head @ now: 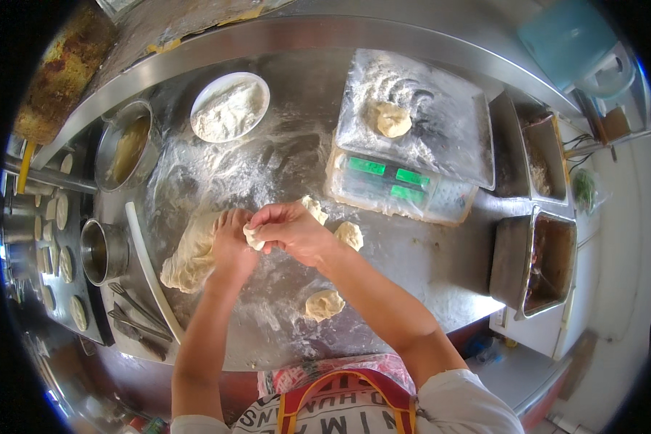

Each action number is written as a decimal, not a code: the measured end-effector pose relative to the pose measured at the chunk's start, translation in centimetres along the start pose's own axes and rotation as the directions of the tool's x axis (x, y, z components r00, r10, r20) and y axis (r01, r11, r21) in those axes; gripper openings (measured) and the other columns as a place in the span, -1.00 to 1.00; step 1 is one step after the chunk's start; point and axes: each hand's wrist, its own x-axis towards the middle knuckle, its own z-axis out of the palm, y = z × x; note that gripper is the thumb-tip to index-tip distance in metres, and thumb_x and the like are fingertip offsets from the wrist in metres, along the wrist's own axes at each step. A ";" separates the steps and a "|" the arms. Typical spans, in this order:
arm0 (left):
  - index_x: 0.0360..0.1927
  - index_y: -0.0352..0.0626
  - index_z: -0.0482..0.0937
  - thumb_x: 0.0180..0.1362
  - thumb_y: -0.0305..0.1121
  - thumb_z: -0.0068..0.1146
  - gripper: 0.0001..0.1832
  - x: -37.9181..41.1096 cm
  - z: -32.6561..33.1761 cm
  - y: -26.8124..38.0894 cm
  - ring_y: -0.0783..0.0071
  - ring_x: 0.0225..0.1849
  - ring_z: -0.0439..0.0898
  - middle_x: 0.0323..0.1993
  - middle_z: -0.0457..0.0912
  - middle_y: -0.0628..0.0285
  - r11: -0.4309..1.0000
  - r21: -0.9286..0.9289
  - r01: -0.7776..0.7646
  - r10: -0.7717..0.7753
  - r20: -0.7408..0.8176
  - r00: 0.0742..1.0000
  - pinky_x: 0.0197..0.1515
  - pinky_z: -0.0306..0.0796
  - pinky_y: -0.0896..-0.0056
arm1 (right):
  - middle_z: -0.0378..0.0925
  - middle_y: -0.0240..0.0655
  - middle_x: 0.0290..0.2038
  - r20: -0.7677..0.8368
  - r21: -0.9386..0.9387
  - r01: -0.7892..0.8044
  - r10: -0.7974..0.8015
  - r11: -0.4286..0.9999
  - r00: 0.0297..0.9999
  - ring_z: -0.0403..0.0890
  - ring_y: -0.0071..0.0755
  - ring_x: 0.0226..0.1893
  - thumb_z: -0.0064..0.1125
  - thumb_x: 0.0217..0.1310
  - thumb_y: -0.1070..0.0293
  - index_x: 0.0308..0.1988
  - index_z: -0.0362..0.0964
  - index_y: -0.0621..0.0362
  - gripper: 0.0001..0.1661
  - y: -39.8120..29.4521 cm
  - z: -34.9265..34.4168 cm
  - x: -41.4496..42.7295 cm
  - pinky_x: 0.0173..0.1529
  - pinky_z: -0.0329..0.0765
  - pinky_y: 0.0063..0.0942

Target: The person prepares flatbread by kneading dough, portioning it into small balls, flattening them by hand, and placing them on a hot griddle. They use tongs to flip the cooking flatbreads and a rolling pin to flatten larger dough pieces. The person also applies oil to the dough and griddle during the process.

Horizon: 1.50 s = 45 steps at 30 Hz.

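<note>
A large lump of dough (192, 255) lies on the floured steel table, and my left hand (234, 241) grips its right end. Close against it, my right hand (293, 232) pinches a small piece of dough (254, 237) between thumb and fingers. Whether that piece is still joined to the lump cannot be seen. Separate dough pieces lie near my right forearm: one (314, 210) beyond the hand, one (349, 235) to its right and one (325, 305) nearer me. Another dough piece (394, 120) rests on the floured tray of a digital scale (401, 184).
A white bowl of flour (230, 108) stands at the back. At left are a metal pot (127, 146), a steel container (104, 252), a curved white strip (152, 271) and metal utensils (138, 320). Deep steel containers (534, 260) stand at right. A tray with flat dough pieces (68, 271) is far left.
</note>
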 end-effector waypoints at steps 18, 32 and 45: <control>-0.17 -0.20 0.48 -0.08 -0.57 0.07 -0.69 3.5 -1.0 -3.3 0.17 -0.13 0.52 -0.17 0.53 0.03 0.864 -0.351 0.362 -0.361 0.070 0.930 -0.07 0.35 0.38 | 0.51 -0.30 -0.28 -0.024 -0.987 -0.148 -0.866 -0.058 0.500 0.54 -0.37 -0.36 0.14 0.10 0.49 -0.25 0.55 0.11 -0.84 -15.7 -8.4 -6.1 -0.28 0.48 -0.40; 0.08 -0.18 0.34 -0.05 -0.58 0.10 -0.48 1.2 -2.1 -0.6 -0.02 0.03 0.37 -0.04 0.43 0.04 0.993 -0.115 0.012 0.006 0.162 0.987 0.06 0.29 0.08 | 0.58 -0.23 -0.36 -0.058 -0.102 0.020 -0.026 0.995 0.998 0.57 -0.52 -0.44 0.15 0.07 0.54 -0.28 0.52 0.31 -0.85 -0.3 -0.9 2.5 -0.42 0.51 -0.59; -0.14 -0.20 0.46 -0.14 -0.51 0.25 -0.59 1.4 -0.4 -1.4 0.03 -0.09 0.43 -0.20 0.52 0.05 0.949 -0.215 0.232 -0.216 0.094 0.972 -0.03 0.32 0.13 | 0.58 -0.28 -0.34 -0.384 -0.891 -0.438 -0.706 0.116 0.595 0.59 -0.24 -0.36 0.22 0.07 0.41 -0.26 0.53 0.08 -0.84 -16.9 -11.7 -4.8 -0.24 0.51 -0.38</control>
